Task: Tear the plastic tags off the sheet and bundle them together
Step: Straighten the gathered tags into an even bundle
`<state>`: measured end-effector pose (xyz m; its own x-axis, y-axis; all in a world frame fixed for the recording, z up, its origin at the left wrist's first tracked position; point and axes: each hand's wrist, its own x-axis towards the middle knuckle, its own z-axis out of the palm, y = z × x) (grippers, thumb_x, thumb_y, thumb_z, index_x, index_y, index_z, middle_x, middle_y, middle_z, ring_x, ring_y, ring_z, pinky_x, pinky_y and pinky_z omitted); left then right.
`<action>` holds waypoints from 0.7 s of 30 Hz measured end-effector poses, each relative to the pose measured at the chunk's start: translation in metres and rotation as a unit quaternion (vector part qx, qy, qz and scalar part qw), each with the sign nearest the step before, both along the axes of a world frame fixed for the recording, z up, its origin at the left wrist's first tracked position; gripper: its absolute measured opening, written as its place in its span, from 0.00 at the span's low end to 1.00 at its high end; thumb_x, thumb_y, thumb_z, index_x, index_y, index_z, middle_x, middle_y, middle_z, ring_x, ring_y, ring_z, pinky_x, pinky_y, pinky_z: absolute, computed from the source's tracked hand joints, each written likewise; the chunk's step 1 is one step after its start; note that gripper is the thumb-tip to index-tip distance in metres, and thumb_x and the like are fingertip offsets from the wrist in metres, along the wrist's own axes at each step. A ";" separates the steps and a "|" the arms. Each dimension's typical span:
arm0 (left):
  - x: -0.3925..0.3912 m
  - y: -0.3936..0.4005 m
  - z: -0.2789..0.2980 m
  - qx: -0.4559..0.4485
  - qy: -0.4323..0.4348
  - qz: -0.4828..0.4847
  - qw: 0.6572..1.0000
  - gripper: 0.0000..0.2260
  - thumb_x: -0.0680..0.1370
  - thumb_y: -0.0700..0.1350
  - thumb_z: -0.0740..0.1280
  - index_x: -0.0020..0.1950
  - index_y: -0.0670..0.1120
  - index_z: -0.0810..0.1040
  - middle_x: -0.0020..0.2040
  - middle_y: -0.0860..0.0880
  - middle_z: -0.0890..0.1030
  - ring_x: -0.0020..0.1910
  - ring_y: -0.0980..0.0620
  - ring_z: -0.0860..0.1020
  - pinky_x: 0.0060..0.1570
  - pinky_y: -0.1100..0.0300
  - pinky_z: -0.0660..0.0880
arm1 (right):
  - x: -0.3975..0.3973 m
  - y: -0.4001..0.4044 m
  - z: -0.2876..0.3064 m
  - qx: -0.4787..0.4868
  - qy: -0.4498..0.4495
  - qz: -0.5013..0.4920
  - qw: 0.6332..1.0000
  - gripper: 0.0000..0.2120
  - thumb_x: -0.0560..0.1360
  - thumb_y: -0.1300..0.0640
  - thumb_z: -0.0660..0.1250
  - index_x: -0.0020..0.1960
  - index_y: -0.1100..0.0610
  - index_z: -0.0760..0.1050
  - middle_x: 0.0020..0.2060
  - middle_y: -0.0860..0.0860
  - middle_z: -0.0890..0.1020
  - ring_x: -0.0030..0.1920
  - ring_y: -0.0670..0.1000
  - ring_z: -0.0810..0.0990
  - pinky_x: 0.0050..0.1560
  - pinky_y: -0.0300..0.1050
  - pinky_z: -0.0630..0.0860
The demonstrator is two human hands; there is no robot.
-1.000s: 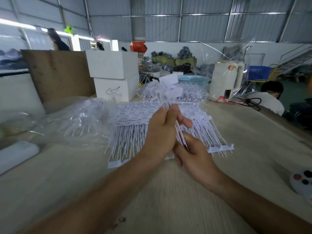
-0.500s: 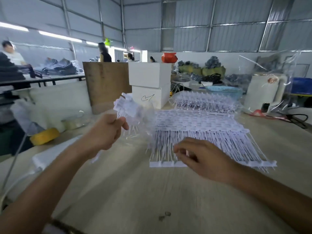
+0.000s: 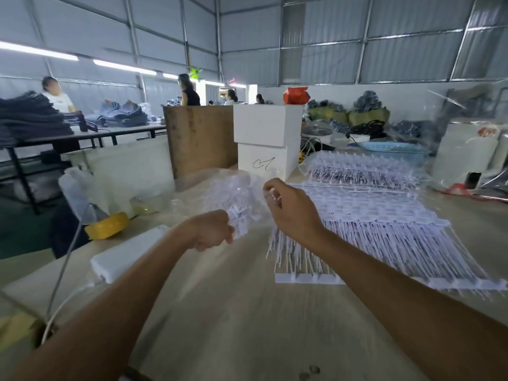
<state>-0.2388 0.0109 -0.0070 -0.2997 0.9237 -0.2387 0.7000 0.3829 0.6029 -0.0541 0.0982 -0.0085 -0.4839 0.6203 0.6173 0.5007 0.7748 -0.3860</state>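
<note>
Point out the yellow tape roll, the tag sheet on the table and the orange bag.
yellow tape roll (image 3: 106, 225), head view, its outer side.
tag sheet (image 3: 357, 207), head view, its printed labels.
orange bag (image 3: 296, 95), head view, its front.

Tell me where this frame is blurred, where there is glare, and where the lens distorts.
Head view: motion blur smears the bundle of tags in the left hand and the clear bag at the right hand; ceiling strip lights blow out; wall beams bow from the wide-angle lens.

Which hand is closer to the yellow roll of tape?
The left hand. It grips a bunch of tags just right of the yellow tape roll on the table's left side. The right hand is farther right, lifted by the clear bag near the tag sheet.
</note>
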 end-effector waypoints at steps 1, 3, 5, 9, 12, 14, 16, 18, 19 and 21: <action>0.002 0.012 0.001 -0.009 -0.009 -0.001 1.000 0.13 0.81 0.33 0.56 0.50 0.39 0.81 0.22 0.50 0.68 0.18 0.54 0.61 0.21 0.66 0.56 | 0.001 -0.001 0.001 0.015 0.000 0.003 1.000 0.08 0.85 0.53 0.58 0.57 0.53 0.75 0.45 0.52 0.84 0.42 0.56 0.81 0.40 0.50 0.76; 0.007 0.035 0.005 -0.008 -0.024 -0.010 1.000 0.12 0.80 0.32 0.57 0.51 0.37 0.80 0.26 0.47 0.69 0.19 0.53 0.61 0.21 0.65 0.57 | 0.002 0.000 0.007 0.009 -0.001 -0.009 1.000 0.12 0.86 0.50 0.54 0.54 0.53 0.74 0.41 0.51 0.82 0.40 0.56 0.79 0.38 0.49 0.74; 0.009 0.054 0.009 0.005 -0.060 -0.008 0.998 0.12 0.82 0.33 0.56 0.50 0.38 0.79 0.26 0.47 0.67 0.19 0.54 0.60 0.21 0.66 0.56 | 0.003 0.005 0.016 -0.046 0.016 -0.028 0.998 0.18 0.86 0.46 0.50 0.53 0.53 0.75 0.42 0.52 0.82 0.42 0.57 0.79 0.43 0.51 0.75; 0.002 0.073 0.015 0.026 -0.139 0.029 0.990 0.11 0.84 0.38 0.55 0.51 0.39 0.77 0.27 0.49 0.63 0.21 0.55 0.56 0.21 0.68 0.53 | 0.004 0.010 0.018 -0.048 -0.002 -0.014 0.999 0.22 0.86 0.45 0.48 0.49 0.56 0.75 0.45 0.52 0.82 0.45 0.56 0.80 0.49 0.53 0.77; -0.014 0.075 0.025 0.051 -0.267 0.046 0.961 0.12 0.86 0.42 0.55 0.53 0.39 0.76 0.26 0.52 0.60 0.20 0.58 0.56 0.18 0.67 0.51 | 0.011 0.012 0.006 0.002 -0.050 -0.020 0.999 0.19 0.86 0.48 0.51 0.45 0.57 0.72 0.42 0.51 0.77 0.42 0.57 0.77 0.45 0.52 0.74; -0.028 0.073 0.030 0.055 -0.350 0.037 0.934 0.09 0.85 0.42 0.58 0.58 0.40 0.76 0.27 0.53 0.59 0.20 0.59 0.56 0.15 0.68 0.53 | 0.019 0.020 0.004 0.030 -0.064 -0.042 0.997 0.16 0.86 0.52 0.53 0.47 0.59 0.73 0.42 0.53 0.77 0.41 0.58 0.76 0.42 0.51 0.73; -0.037 0.075 0.029 0.054 -0.364 0.033 0.929 0.07 0.85 0.42 0.59 0.59 0.42 0.75 0.27 0.53 0.59 0.21 0.59 0.56 0.15 0.68 0.55 | 0.028 0.027 0.007 0.049 -0.049 -0.051 0.996 0.15 0.86 0.54 0.54 0.49 0.60 0.75 0.42 0.54 0.78 0.40 0.58 0.77 0.42 0.52 0.75; -0.035 0.086 0.023 0.041 -0.354 0.045 0.933 0.06 0.86 0.41 0.57 0.53 0.42 0.73 0.25 0.53 0.60 0.19 0.59 0.57 0.14 0.68 0.54 | 0.031 0.028 0.009 0.058 -0.040 -0.017 0.997 0.13 0.85 0.56 0.57 0.49 0.60 0.75 0.41 0.54 0.79 0.39 0.58 0.77 0.42 0.54 0.76; -0.030 0.096 0.018 0.049 -0.340 0.058 0.937 0.09 0.86 0.39 0.56 0.48 0.42 0.72 0.23 0.53 0.61 0.18 0.59 0.57 0.14 0.68 0.54 | 0.029 0.025 0.010 0.061 -0.041 0.005 0.997 0.11 0.85 0.56 0.58 0.49 0.59 0.76 0.40 0.53 0.79 0.38 0.57 0.77 0.42 0.55 0.77; -0.021 0.120 0.009 0.083 -0.272 0.079 0.955 0.14 0.84 0.35 0.56 0.39 0.42 0.68 0.21 0.51 0.63 0.16 0.58 0.58 0.15 0.69 0.54 | 0.024 0.016 0.008 0.064 -0.035 0.030 0.997 0.09 0.84 0.57 0.59 0.50 0.58 0.76 0.40 0.53 0.79 0.39 0.57 0.77 0.42 0.56 0.77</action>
